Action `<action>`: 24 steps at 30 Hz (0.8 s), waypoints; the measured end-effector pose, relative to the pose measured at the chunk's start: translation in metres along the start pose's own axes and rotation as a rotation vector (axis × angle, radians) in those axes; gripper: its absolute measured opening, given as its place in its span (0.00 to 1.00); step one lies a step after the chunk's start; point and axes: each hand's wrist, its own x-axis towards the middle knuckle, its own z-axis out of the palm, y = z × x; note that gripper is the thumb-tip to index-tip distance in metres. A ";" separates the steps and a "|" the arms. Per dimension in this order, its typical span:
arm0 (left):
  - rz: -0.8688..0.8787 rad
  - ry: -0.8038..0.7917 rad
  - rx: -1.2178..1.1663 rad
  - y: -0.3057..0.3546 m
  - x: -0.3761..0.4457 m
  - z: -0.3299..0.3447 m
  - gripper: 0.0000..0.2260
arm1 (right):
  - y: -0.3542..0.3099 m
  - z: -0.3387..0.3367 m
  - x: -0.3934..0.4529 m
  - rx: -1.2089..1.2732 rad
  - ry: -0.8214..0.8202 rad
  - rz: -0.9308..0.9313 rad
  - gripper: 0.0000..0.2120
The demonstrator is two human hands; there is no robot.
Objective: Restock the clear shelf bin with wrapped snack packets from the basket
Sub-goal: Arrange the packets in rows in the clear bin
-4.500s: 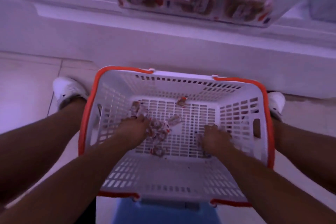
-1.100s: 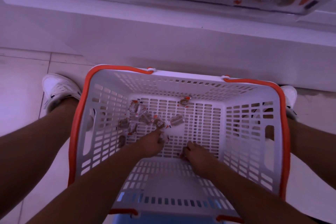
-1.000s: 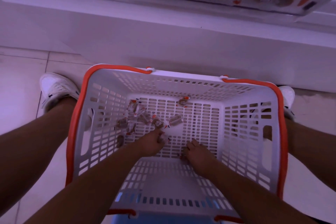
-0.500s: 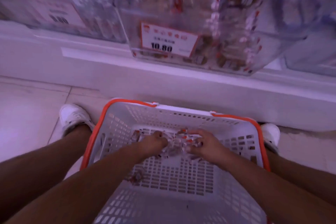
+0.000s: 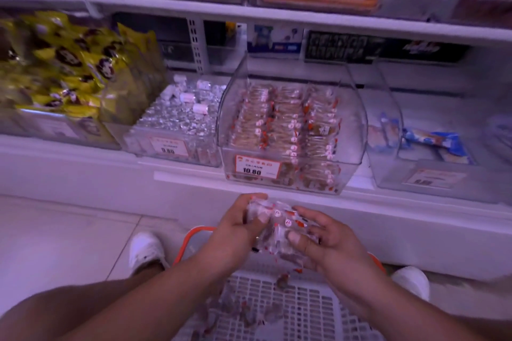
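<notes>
Between my left hand [image 5: 235,227] and my right hand [image 5: 329,246] is a bunch of clear-wrapped snack packets [image 5: 277,227] with red and white marks; both hands grip it from the sides, above the white basket [image 5: 310,310] with an orange rim. Several loose packets [image 5: 282,281] lie on the basket floor. Straight ahead on the low shelf stands the clear shelf bin [image 5: 357,130], holding rows of the same brown packets and a 10.80 price tag [image 5: 256,167]. The bunch is below and in front of the bin's front wall.
Left of the bin is a clear bin of silver-wrapped sweets [image 5: 182,116], then yellow snack bags [image 5: 69,69]. To its right, a clear bin with blue packets [image 5: 432,141]. An upper shelf [image 5: 277,12] overhangs. My white shoes [image 5: 145,252] flank the basket on the tiled floor.
Both hands gathered packets on the basket floor, closed together on a bunch and lifted it out toward the shelf. The view tilted up from the basket to the shelf bins.
</notes>
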 end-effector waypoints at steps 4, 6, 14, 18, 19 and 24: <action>-0.119 0.130 0.027 -0.002 0.009 0.005 0.07 | -0.005 0.007 0.009 -0.021 0.037 -0.036 0.33; -0.131 0.123 0.036 -0.004 0.013 0.016 0.07 | -0.001 0.009 0.014 -0.131 0.066 -0.080 0.29; -0.219 0.025 -0.157 -0.018 0.030 0.028 0.08 | 0.006 0.020 0.024 -0.570 0.094 -0.197 0.36; -0.224 0.054 -0.166 -0.022 0.042 0.024 0.08 | -0.006 0.005 0.040 -0.495 0.165 -0.119 0.38; -0.212 0.060 -0.146 -0.023 0.044 0.022 0.08 | -0.010 -0.002 0.044 -0.494 0.193 -0.094 0.33; 0.052 -0.029 0.045 -0.020 0.042 0.017 0.06 | -0.018 -0.016 0.044 -0.464 0.045 -0.062 0.08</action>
